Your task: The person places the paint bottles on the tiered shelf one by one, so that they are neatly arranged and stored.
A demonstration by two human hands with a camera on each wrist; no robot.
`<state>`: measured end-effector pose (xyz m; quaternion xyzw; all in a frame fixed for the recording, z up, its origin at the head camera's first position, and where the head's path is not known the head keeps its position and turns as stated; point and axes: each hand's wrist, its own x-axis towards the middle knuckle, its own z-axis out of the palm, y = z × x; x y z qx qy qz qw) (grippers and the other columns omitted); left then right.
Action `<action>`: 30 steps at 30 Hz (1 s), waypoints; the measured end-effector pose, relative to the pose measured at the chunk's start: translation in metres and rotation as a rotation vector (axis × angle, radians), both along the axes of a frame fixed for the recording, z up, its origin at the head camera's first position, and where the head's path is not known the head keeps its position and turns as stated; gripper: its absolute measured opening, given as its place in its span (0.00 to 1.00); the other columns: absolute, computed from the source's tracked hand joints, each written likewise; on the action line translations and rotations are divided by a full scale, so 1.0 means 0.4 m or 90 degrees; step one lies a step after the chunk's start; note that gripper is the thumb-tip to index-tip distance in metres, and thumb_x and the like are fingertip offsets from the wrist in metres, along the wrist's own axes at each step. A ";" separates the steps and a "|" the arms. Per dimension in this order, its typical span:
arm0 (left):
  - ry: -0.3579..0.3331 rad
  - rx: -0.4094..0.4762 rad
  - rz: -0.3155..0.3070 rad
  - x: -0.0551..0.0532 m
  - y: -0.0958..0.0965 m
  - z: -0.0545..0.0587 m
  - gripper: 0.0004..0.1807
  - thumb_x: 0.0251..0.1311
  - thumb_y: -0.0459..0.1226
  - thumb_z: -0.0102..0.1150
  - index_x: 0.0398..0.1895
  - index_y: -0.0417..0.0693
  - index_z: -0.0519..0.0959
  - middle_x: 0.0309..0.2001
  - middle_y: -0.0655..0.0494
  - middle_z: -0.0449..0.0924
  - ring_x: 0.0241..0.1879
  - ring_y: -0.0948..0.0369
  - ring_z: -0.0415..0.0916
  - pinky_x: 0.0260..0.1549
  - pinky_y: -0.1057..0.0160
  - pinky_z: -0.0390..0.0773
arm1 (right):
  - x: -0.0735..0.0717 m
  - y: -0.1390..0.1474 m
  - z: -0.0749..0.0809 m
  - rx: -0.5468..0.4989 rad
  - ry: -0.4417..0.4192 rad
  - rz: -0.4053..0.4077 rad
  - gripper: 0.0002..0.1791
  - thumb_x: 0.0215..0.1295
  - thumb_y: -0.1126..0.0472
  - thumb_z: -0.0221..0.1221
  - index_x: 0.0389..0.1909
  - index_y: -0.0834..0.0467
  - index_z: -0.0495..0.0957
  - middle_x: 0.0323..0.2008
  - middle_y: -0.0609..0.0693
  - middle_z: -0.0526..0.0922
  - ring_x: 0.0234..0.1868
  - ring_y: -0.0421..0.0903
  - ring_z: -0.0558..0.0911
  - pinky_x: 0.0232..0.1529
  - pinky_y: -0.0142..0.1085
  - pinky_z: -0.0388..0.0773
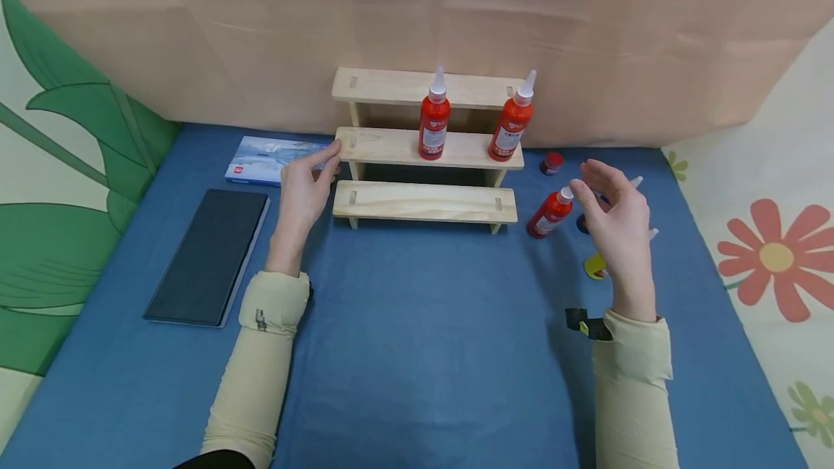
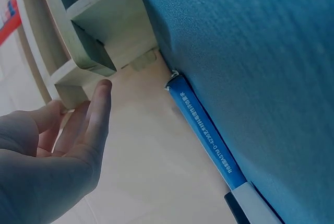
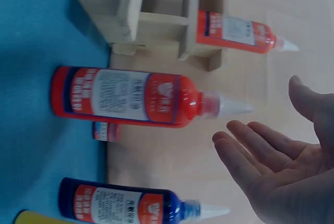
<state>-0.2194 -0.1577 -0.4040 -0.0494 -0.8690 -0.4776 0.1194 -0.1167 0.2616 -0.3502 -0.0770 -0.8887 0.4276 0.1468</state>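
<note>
A three-step wooden display stand (image 1: 423,201) stands at the back of the table. My left hand (image 1: 305,190) holds the left end of its middle step, and in the left wrist view the fingertips (image 2: 103,89) lie at that end. Two red squeeze bottles with pale pointed nozzles stand on the middle step, one near its centre (image 1: 433,125) and one at its right end (image 1: 510,129). A third red squeeze bottle (image 3: 125,96) stands on the table right of the stand. My right hand (image 1: 615,219) is beside its nozzle, fingers apart and holding nothing.
A dark blue bottle (image 3: 120,203) and a yellow one (image 1: 595,266) stand partly hidden by the right hand. A small red-capped container (image 1: 552,163) is behind them. On the left lie a blue-and-white box (image 1: 260,158) and a dark notebook (image 1: 208,259).
</note>
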 end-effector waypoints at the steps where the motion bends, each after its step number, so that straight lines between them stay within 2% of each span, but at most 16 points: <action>1: 0.000 -0.001 0.000 0.000 0.000 0.001 0.19 0.81 0.35 0.57 0.70 0.48 0.81 0.66 0.47 0.81 0.49 0.46 0.89 0.42 0.67 0.81 | 0.000 0.002 -0.004 0.002 -0.004 0.005 0.31 0.81 0.48 0.60 0.78 0.58 0.71 0.72 0.56 0.78 0.71 0.55 0.77 0.70 0.43 0.76; 6: -0.001 -0.005 0.001 -0.001 0.000 0.006 0.19 0.81 0.35 0.57 0.71 0.47 0.81 0.66 0.47 0.81 0.50 0.47 0.89 0.40 0.70 0.78 | -0.003 0.012 -0.028 0.002 -0.034 0.033 0.34 0.81 0.49 0.60 0.80 0.60 0.68 0.74 0.60 0.74 0.73 0.59 0.75 0.71 0.54 0.73; 14: -0.019 -0.006 0.001 0.000 0.003 0.009 0.20 0.81 0.34 0.56 0.72 0.47 0.79 0.68 0.49 0.79 0.52 0.48 0.89 0.52 0.49 0.86 | -0.016 0.022 -0.065 0.003 -0.081 0.060 0.35 0.82 0.47 0.59 0.79 0.64 0.66 0.72 0.66 0.75 0.71 0.64 0.75 0.69 0.62 0.73; 19: -0.018 0.000 -0.001 0.001 0.001 0.008 0.20 0.82 0.34 0.56 0.71 0.47 0.80 0.68 0.49 0.80 0.52 0.47 0.89 0.53 0.48 0.86 | -0.025 0.021 -0.082 -0.004 -0.087 0.083 0.33 0.82 0.51 0.60 0.77 0.68 0.68 0.69 0.69 0.76 0.70 0.66 0.76 0.69 0.63 0.72; 25: -0.013 -0.004 -0.005 -0.001 -0.004 0.005 0.20 0.82 0.35 0.56 0.71 0.47 0.80 0.68 0.49 0.80 0.51 0.49 0.89 0.52 0.50 0.86 | -0.036 0.023 -0.100 -0.006 -0.125 0.083 0.34 0.81 0.51 0.61 0.77 0.67 0.68 0.70 0.69 0.75 0.71 0.66 0.75 0.70 0.62 0.71; 30: -0.003 0.004 -0.012 -0.001 -0.003 0.004 0.19 0.81 0.34 0.56 0.71 0.46 0.80 0.69 0.51 0.79 0.50 0.47 0.89 0.53 0.47 0.86 | -0.038 0.028 -0.114 -0.009 -0.144 0.076 0.33 0.82 0.50 0.60 0.76 0.66 0.69 0.68 0.68 0.77 0.67 0.65 0.77 0.69 0.62 0.73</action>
